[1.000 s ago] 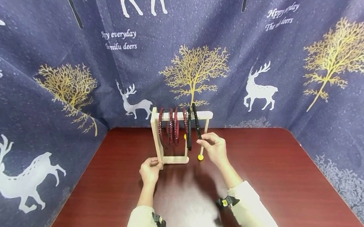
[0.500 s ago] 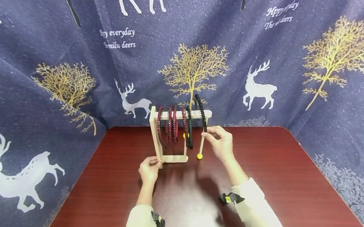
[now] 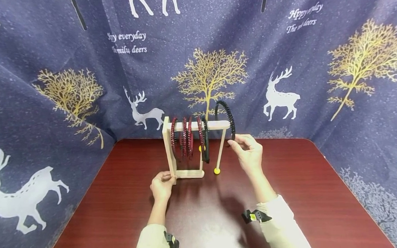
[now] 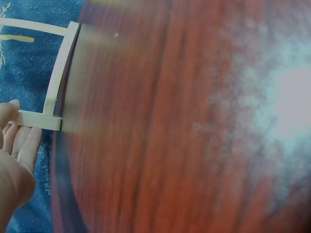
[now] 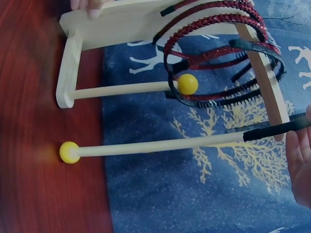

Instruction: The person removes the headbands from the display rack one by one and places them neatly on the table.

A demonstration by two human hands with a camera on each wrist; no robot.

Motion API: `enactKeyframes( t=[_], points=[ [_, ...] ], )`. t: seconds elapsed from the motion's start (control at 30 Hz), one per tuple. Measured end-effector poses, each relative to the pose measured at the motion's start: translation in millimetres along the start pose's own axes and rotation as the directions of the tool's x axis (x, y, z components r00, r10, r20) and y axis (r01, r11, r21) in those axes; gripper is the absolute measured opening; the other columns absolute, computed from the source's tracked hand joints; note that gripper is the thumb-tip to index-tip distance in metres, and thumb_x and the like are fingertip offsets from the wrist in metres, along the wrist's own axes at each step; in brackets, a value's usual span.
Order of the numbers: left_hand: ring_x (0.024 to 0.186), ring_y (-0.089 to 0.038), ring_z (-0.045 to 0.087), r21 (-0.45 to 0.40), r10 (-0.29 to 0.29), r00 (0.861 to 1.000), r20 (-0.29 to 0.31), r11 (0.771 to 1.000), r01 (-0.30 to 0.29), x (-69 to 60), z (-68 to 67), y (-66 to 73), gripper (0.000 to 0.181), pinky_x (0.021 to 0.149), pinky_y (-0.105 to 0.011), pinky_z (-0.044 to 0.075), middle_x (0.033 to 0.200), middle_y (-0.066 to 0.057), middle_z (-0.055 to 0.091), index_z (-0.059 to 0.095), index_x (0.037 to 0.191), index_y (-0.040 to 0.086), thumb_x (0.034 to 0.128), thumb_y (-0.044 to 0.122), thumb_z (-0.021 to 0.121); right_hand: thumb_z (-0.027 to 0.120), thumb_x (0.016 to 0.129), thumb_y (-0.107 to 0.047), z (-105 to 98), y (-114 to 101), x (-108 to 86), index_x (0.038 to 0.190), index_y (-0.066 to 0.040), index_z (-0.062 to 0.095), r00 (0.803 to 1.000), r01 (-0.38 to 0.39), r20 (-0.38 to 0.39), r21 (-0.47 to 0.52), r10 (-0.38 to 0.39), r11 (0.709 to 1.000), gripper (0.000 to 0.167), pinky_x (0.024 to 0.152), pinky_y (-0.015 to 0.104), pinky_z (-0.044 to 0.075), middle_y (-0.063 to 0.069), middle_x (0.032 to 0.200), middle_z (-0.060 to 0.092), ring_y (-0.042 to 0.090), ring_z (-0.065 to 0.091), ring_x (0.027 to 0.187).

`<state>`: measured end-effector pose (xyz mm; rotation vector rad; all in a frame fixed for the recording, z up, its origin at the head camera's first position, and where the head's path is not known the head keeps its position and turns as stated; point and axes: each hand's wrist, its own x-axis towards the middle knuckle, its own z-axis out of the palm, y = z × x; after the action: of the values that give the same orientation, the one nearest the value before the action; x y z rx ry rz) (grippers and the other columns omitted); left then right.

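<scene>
My right hand [image 3: 249,151] pinches the lower end of a black toothed headband [image 3: 231,122] at the right tip of the rack's top bar. I cannot tell whether its loop still surrounds the bar. In the right wrist view, the fingers [image 5: 296,150] hold that headband's black end [image 5: 272,131]. Low on the left, my left hand [image 3: 162,186] grips the foot of the pale wooden rack's upright [image 3: 169,150]; the left wrist view has the thumb and fingers around the wood [image 4: 36,120]. Several dark red headbands [image 3: 185,136] and another black headband [image 3: 206,142] hang on the bar.
A thin rod with a yellow ball [image 3: 216,171] at its bottom hangs from the bar's right end. Another yellow ball [image 5: 187,84] tips a rod on the rack's lower arm [image 3: 189,174]. The reddish table [image 3: 291,186] meets a blue deer-print cloth [image 3: 280,122] behind.
My right hand has moved right and slightly up, sliding the black headband along the bar to its right end and turning it. The left hand keeps its grip on the rack.
</scene>
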<state>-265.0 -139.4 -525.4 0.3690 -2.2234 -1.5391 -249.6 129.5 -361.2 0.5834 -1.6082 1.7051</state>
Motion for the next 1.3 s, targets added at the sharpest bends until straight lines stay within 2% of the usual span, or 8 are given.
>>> enactKeyframes(
  t=[0.17, 0.33, 0.43, 0.53, 0.63, 0.73, 1.13, 1.3],
  points=[
    [0.074, -0.023, 0.065, -0.009, 0.006, 1.000, 0.004, 1.000, -0.006, 1.1, -0.2, -0.1, 0.021, 0.090, -0.044, 0.032, 0.083, -0.005, 0.070, 0.070, 0.090, 0.008, 0.0725, 0.014, 0.079, 0.068, 0.072, 0.019, -6.6, -5.6, 3.2, 0.090, 0.021, 0.061, 0.999, -0.022, -0.043, -0.055, 0.019, 0.998, 0.019, 0.060, 0.016, 0.048, 0.029, 0.077, 0.061, 0.007, 0.061, 0.066],
    [0.074, -0.022, 0.065, -0.014, 0.006, 1.000, 0.001, 1.000, -0.006, 2.3, -0.7, 1.0, 0.021, 0.085, -0.042, 0.038, 0.083, -0.005, 0.070, 0.070, 0.091, 0.009, 0.0729, 0.014, 0.079, 0.068, 0.072, 0.017, -14.0, -10.5, 5.7, 0.089, 0.021, 0.057, 0.991, -0.107, -0.090, -0.061, 0.102, 0.992, 0.021, 0.060, 0.017, 0.045, 0.009, 0.070, 0.061, 0.007, 0.055, 0.065],
    [0.074, -0.022, 0.065, -0.014, 0.010, 1.000, 0.005, 1.000, -0.010, 2.1, -1.0, 1.6, 0.021, 0.084, -0.042, 0.038, 0.083, -0.004, 0.070, 0.070, 0.091, 0.009, 0.0732, 0.015, 0.079, 0.068, 0.073, 0.016, -21.0, -10.6, 5.8, 0.086, 0.021, 0.054, 0.985, -0.143, -0.106, -0.076, 0.134, 0.987, 0.020, 0.059, 0.016, 0.043, 0.004, 0.070, 0.055, 0.007, 0.051, 0.065],
    [0.075, -0.021, 0.065, -0.013, 0.011, 1.000, 0.003, 1.000, -0.011, 1.2, -1.3, 1.4, 0.021, 0.082, -0.042, 0.039, 0.083, -0.003, 0.070, 0.070, 0.090, 0.009, 0.0730, 0.016, 0.080, 0.068, 0.073, 0.014, -30.0, -11.4, 4.1, 0.085, 0.018, 0.054, 0.985, -0.156, -0.104, -0.179, 0.139, 0.971, 0.018, 0.059, 0.016, 0.042, 0.011, 0.070, 0.055, 0.007, 0.051, 0.065],
    [0.074, -0.020, 0.066, -0.010, 0.015, 1.000, -0.008, 1.000, -0.015, 0.5, -1.6, 0.4, 0.020, 0.078, -0.040, 0.044, 0.082, -0.003, 0.070, 0.070, 0.090, 0.010, 0.0726, 0.016, 0.080, 0.070, 0.074, 0.012, -40.1, -12.3, 1.1, 0.085, 0.014, 0.058, 0.988, -0.151, -0.086, -0.317, 0.130, 0.936, 0.016, 0.060, 0.014, 0.042, 0.018, 0.072, 0.058, 0.006, 0.053, 0.066],
    [0.073, -0.019, 0.066, -0.005, 0.021, 1.000, -0.012, 1.000, -0.021, 0.4, -1.5, -0.5, 0.020, 0.069, -0.038, 0.048, 0.082, -0.003, 0.070, 0.070, 0.090, 0.010, 0.0729, 0.014, 0.079, 0.070, 0.073, 0.011, -50.1, -12.9, -2.3, 0.085, 0.013, 0.061, 0.991, -0.134, -0.060, -0.395, 0.120, 0.909, 0.015, 0.061, 0.013, 0.042, 0.022, 0.073, 0.059, 0.006, 0.053, 0.067],
    [0.072, -0.018, 0.066, 0.003, 0.031, 0.999, -0.012, 1.000, -0.031, -0.3, 0.2, -1.6, 0.022, 0.071, -0.039, 0.047, 0.082, -0.002, 0.070, 0.070, 0.090, 0.010, 0.0722, 0.016, 0.080, 0.070, 0.072, 0.014, -79.4, -3.8, -20.1, 0.085, 0.012, 0.062, 0.992, -0.124, -0.038, -0.432, 0.120, 0.893, 0.015, 0.061, 0.013, 0.043, 0.023, 0.072, 0.060, 0.004, 0.055, 0.067],
    [0.073, -0.021, 0.066, -0.011, 0.049, 0.999, -0.004, 0.999, -0.049, 0.6, 1.0, -2.1, 0.022, 0.087, -0.041, 0.035, 0.082, -0.004, 0.070, 0.069, 0.090, 0.009, 0.0724, 0.015, 0.080, 0.070, 0.072, 0.014, -88.0, 4.0, -28.6, 0.086, 0.012, 0.062, 0.992, -0.122, -0.048, -0.439, 0.113, 0.890, 0.016, 0.060, 0.013, 0.044, 0.023, 0.072, 0.059, 0.005, 0.056, 0.066]
  ],
)
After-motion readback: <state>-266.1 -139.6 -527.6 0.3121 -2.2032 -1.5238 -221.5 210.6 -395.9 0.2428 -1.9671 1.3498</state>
